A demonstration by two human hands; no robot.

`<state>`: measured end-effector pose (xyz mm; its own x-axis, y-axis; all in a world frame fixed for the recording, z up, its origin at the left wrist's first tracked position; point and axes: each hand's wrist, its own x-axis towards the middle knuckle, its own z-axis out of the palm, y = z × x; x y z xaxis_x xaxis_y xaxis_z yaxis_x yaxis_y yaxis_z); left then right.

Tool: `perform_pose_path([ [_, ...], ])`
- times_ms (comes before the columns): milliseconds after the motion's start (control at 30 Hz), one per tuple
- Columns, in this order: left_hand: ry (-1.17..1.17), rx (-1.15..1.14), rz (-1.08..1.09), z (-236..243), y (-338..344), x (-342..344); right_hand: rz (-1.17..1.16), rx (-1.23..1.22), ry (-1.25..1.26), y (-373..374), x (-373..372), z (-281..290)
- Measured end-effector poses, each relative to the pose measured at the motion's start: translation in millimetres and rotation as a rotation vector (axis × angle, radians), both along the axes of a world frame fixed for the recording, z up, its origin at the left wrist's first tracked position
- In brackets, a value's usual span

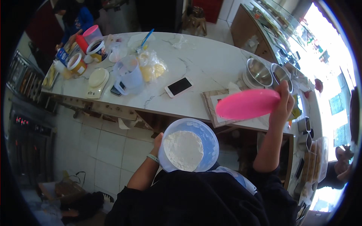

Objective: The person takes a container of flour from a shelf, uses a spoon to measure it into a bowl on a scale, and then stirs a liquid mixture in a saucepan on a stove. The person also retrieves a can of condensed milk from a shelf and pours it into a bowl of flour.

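Against my body I hold a pale blue plastic tub (209, 148) with white powder (183, 150) inside. My left hand (158, 140) grips its left side, the fingers partly hidden by it. My right hand (283, 100) is raised at the right, closed on a round pink lid (245, 103) held over the counter's near edge. Below and beside the lid lies a brown flat package (207, 101). Two steel bowls (258, 73) stand just behind my right hand, and a white phone (178, 87) lies on the marble counter (203, 60) left of the lid.
A scale (97, 83), translucent jug (128, 75), bagged yellow stuff (151, 69) and several tubs cover the counter's left. A person in blue (75, 22) works at the far left; another person (341, 169) is at right. An oven (30, 139) stands left, a cardboard box (52, 188) below.
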<state>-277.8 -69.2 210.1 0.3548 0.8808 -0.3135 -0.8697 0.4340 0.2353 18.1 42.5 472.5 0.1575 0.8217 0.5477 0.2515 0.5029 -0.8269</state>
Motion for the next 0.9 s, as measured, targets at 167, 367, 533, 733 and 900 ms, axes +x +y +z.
perform_pose_path([
  [167,0.063,-0.009,0.042,-5,11,19,-0.229,0.403,-0.804,98,2,-105],
  [367,0.143,-0.022,0.045,4,40,33,-0.181,0.278,-0.926,78,1,-167],
  [533,0.237,-0.05,0.128,0,47,41,0.829,-1.025,-0.477,0,-13,-76],
  [733,0.343,0.099,0.153,70,113,54,0.785,-1.299,0.148,3,28,-111],
  [900,0.352,0.312,0.048,143,170,75,0.717,-1.03,0.202,13,64,-60],
])
